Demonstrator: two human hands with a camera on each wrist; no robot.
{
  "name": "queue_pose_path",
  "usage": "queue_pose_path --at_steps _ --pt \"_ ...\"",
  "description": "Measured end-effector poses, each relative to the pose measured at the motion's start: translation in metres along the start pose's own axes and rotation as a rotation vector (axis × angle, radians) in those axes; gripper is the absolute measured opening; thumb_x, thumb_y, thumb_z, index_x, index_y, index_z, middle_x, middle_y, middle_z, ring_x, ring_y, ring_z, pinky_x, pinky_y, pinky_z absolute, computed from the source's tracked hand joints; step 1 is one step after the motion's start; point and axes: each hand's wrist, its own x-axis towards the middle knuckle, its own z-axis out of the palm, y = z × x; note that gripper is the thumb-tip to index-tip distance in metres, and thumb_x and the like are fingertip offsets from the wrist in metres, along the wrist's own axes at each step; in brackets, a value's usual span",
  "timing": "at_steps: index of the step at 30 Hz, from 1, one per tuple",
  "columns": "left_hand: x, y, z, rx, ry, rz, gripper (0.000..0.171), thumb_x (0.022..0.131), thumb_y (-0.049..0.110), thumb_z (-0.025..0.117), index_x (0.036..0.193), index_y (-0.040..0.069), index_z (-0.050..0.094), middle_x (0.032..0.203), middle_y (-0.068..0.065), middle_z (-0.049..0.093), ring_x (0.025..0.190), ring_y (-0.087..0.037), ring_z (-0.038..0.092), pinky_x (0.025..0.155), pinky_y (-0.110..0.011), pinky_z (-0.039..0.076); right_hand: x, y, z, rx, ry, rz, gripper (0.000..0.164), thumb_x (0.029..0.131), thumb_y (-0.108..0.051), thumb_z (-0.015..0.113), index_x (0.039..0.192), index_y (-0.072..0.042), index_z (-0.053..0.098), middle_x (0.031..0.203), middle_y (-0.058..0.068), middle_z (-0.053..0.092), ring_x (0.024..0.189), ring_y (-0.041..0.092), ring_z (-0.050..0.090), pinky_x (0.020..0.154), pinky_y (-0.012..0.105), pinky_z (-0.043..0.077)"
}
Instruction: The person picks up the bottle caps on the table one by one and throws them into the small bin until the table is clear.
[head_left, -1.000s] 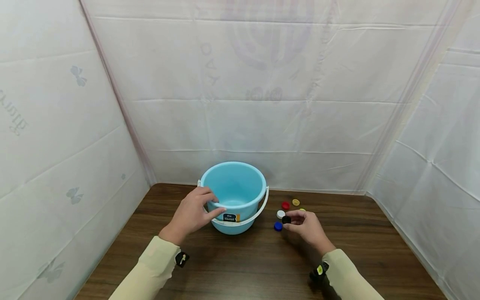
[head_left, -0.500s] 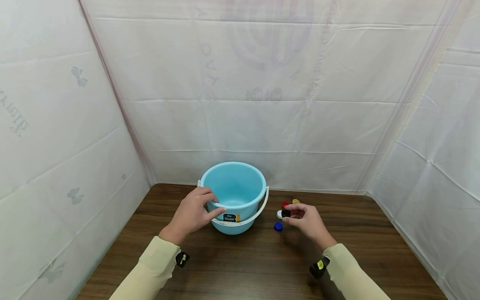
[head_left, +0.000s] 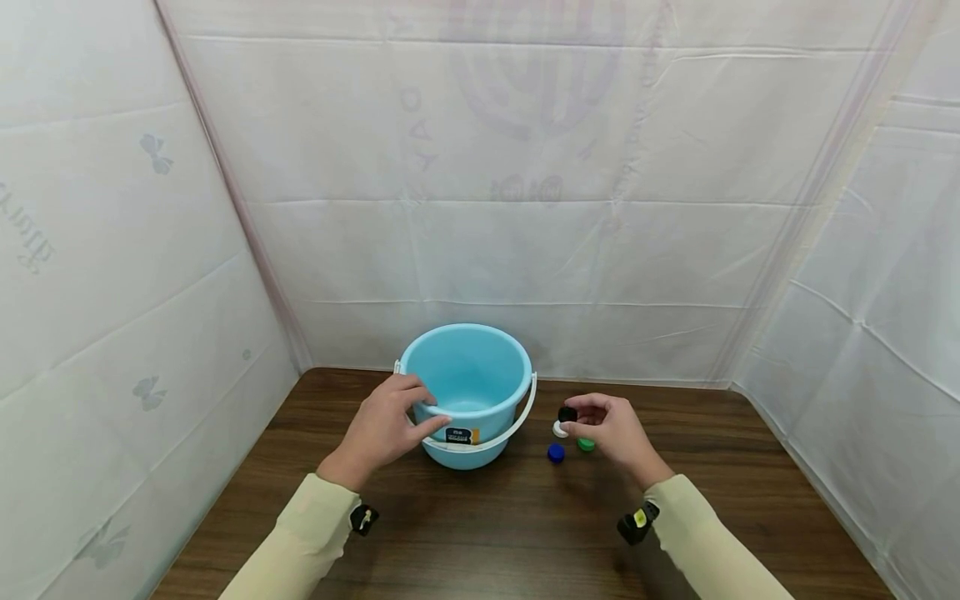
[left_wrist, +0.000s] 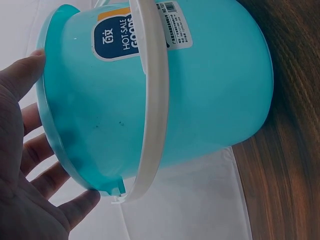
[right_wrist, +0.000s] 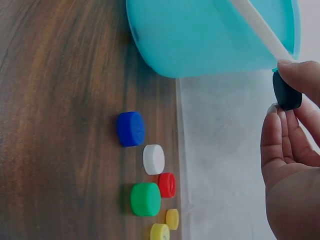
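A light blue plastic bucket [head_left: 465, 358] stands upright on the table, its white handle [head_left: 522, 417] hanging down in front. My left hand [head_left: 382, 429] holds its near left rim, thumb on the outer side and fingers over the edge. In the right wrist view a black bottle cap [right_wrist: 286, 91] is pinched between thumb and fingers of my right hand [head_left: 617, 429], raised above the table. Below that hand lie a blue cap [right_wrist: 131, 129], a white cap [right_wrist: 154, 159], a green cap [right_wrist: 145, 199], a red cap [right_wrist: 167, 185] and two yellow caps [right_wrist: 172, 219].
Dark wood-grain table [head_left: 465, 533] under everything. White printed sheeting [head_left: 480, 167] walls the back and both sides, close behind the bucket. A label [left_wrist: 117, 37] is stuck on the bucket's outside. Each wrist wears a small black camera [head_left: 364, 519].
My right hand has lifted the black cap up and slightly away from the person, uncovering the green cap and now covering the red and yellow ones in the head view. My left hand stays on the rim.
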Motion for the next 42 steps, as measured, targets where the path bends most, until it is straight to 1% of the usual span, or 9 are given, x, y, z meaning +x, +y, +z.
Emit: queue_pose_path --at_steps 6,13,18,23,28,35,39,42 --pt "0.0 -0.001 0.001 0.003 0.009 0.006 0.026 0.079 0.042 0.088 0.085 0.02 0.075 0.09 0.009 0.064 0.088 -0.01 0.055 0.075 -0.033 0.055 0.004 -0.009 -0.002 0.006 0.0 -0.015 0.038 0.083 -0.024 0.087 0.116 -0.009 0.075 0.104 0.011 0.074 0.088 0.018 0.067 0.075 0.024 0.057" --pt "0.0 0.0 0.001 0.005 0.008 0.001 0.026 0.079 0.042 0.089 0.085 0.02 0.075 0.09 0.009 0.065 0.088 -0.011 0.055 0.076 -0.034 0.055 0.012 -0.018 -0.002 -0.025 0.002 -0.058 0.039 0.083 -0.029 0.087 0.115 -0.01 0.075 0.108 0.012 0.074 0.09 0.019 0.068 0.077 0.024 0.057" --pt "0.0 0.0 0.0 0.003 0.003 0.0 0.027 0.079 0.042 0.088 0.085 0.02 0.075 0.09 0.008 0.064 0.087 -0.011 0.055 0.076 -0.034 0.055 0.017 -0.025 -0.001 -0.027 0.0 -0.062 0.042 0.083 -0.033 0.087 0.117 -0.012 0.075 0.111 0.011 0.075 0.093 0.019 0.069 0.08 0.024 0.057" --pt "0.0 0.0 0.0 0.001 -0.001 -0.001 0.027 0.08 0.042 0.088 0.086 0.019 0.075 0.09 0.008 0.064 0.086 -0.012 0.055 0.075 -0.033 0.054 0.02 -0.034 0.001 0.006 0.004 -0.046 0.043 0.082 -0.033 0.087 0.118 -0.012 0.075 0.109 0.01 0.075 0.094 0.02 0.071 0.079 0.025 0.058" --pt "0.0 0.0 0.0 -0.004 0.004 0.005 0.026 0.08 0.041 0.088 0.086 0.02 0.075 0.089 0.008 0.065 0.086 -0.014 0.057 0.075 -0.034 0.054 0.025 -0.042 0.004 0.044 0.003 -0.037 0.043 0.083 -0.033 0.087 0.118 -0.012 0.075 0.112 0.011 0.075 0.096 0.02 0.072 0.079 0.025 0.059" --pt "0.001 -0.001 0.0 -0.009 -0.005 -0.012 0.025 0.079 0.041 0.089 0.085 0.02 0.075 0.09 0.007 0.065 0.087 -0.013 0.056 0.076 -0.035 0.055 0.032 -0.055 0.013 0.108 -0.015 -0.051 0.039 0.082 -0.028 0.089 0.115 -0.011 0.076 0.114 0.011 0.075 0.1 0.021 0.073 0.084 0.026 0.06" --pt "0.001 0.0 0.0 -0.017 -0.011 -0.019 0.027 0.079 0.041 0.089 0.087 0.019 0.075 0.091 0.006 0.066 0.086 -0.014 0.056 0.075 -0.034 0.055 0.035 -0.062 0.018 0.114 -0.004 -0.05 0.039 0.081 -0.028 0.089 0.114 -0.013 0.077 0.113 0.009 0.075 0.098 0.02 0.072 0.084 0.026 0.06" --pt "0.001 0.0 -0.001 -0.022 -0.009 -0.018 0.028 0.079 0.041 0.089 0.087 0.018 0.075 0.091 0.005 0.066 0.087 -0.017 0.058 0.075 -0.034 0.055 0.036 -0.065 0.021 0.11 -0.004 -0.049 0.038 0.081 -0.028 0.089 0.114 -0.014 0.077 0.113 0.008 0.076 0.098 0.02 0.071 0.083 0.026 0.06"
